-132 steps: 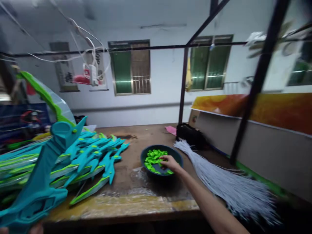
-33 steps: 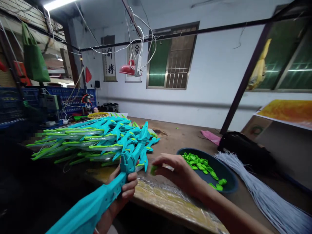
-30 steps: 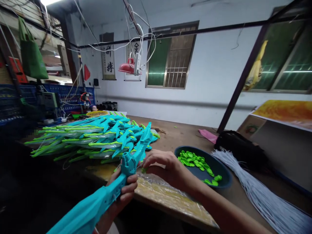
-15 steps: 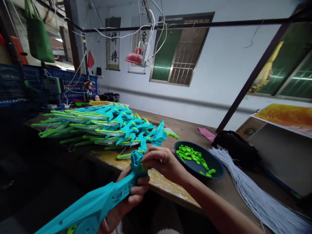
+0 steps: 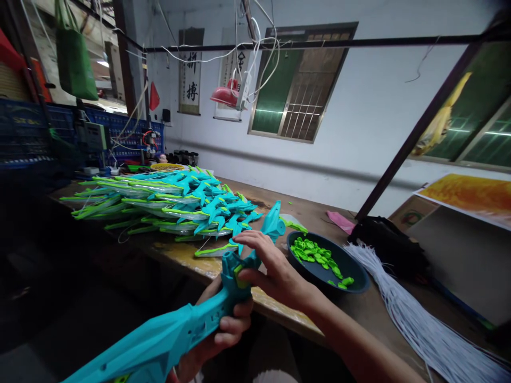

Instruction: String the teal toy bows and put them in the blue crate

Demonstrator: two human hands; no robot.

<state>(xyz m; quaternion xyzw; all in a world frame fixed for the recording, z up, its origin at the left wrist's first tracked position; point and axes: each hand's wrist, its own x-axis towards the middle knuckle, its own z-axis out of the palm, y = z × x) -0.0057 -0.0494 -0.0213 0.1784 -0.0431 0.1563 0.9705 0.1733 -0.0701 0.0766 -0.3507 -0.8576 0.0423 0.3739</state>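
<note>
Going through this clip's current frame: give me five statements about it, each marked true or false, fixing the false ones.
1. The left hand holds a long turquoise plastic body. True.
2. The right thumb is at a small lime-green plastic piece on that body. True.
3. The round dark-blue basin holds red pieces. False: loose lime-green pieces lie in it.
4. In view, the bundle of thin white strands lies left of the basin. False: it lies right.
5. A red dome-shaped lamp hangs near the wall window. True.

Parts [image 5: 313, 251] in bowl [image 5: 318, 271], pile [image 5: 215, 207] left, cords [image 5: 407, 304] right.
</note>
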